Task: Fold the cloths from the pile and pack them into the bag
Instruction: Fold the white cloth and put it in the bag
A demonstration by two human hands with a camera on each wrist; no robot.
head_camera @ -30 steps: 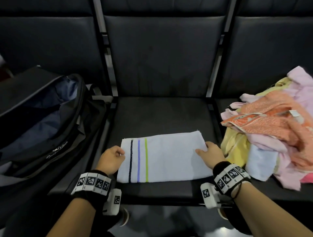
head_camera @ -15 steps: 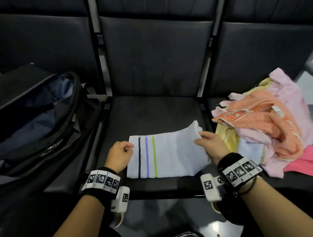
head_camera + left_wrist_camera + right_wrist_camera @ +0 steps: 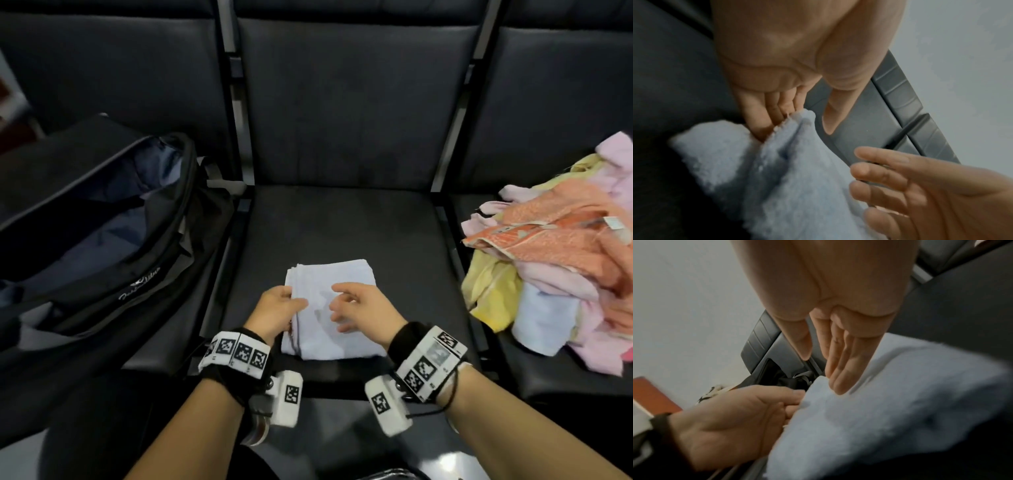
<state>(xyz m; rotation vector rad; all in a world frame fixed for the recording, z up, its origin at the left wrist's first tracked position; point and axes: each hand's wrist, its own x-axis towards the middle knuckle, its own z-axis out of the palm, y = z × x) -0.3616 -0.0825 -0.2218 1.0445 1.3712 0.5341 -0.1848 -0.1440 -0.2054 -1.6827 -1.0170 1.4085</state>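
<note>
A pale blue-white cloth (image 3: 342, 277), folded into a small rectangle, lies on the middle seat (image 3: 342, 222). My left hand (image 3: 294, 305) pinches its left edge, thumb on top and fingers underneath, as the right wrist view shows at the cloth (image 3: 879, 418). Over the cloth's middle my right hand (image 3: 339, 305) is open, fingers straight, and its fingertips (image 3: 838, 386) touch the top layer. The left wrist view shows the cloth (image 3: 777, 178) bunched at my left fingers (image 3: 764, 123). An open black bag (image 3: 102, 240) sits on the left seat. The cloth pile (image 3: 555, 260) is on the right seat.
Dark seat backs (image 3: 352, 102) rise behind the row, with metal dividers (image 3: 236, 137) between seats. The pile holds orange, pink, yellow and light blue cloths. Grey floor (image 3: 342, 438) lies below the seat's front edge.
My right hand carried the cloth's right half over to the left, hiding the coloured stripes, then let go. My left hand stayed on the left edge.
</note>
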